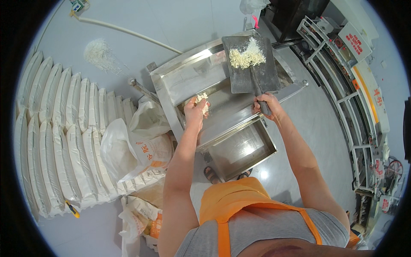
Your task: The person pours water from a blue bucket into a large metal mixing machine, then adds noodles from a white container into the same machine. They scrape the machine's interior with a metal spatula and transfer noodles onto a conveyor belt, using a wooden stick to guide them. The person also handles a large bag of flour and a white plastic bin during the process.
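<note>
My right hand (268, 104) grips the handle of a flat metal shovel (239, 80), whose blade is tilted up over the right part of a stainless steel trough (175, 75). Pale yellow noodle-like dough crumbs (247, 58) with white flour lie on the blade's far half. In my left hand (195, 112), above the trough's left part, is a clump of pale dough crumbs (203, 100), held between the fingers and thumb. A deep rectangular steel bin (244, 147) stands below the trough's near edge, close to my feet.
Stacked white sacks (72, 160) fill the left side, beside an opened white sack (118, 151). A yellow utility knife (73, 210) lies by the stack. On the right runs a long machine frame (345, 98). A pale pipe (128, 32) reaches the trough's far side. More bags (141, 212) lie lower left.
</note>
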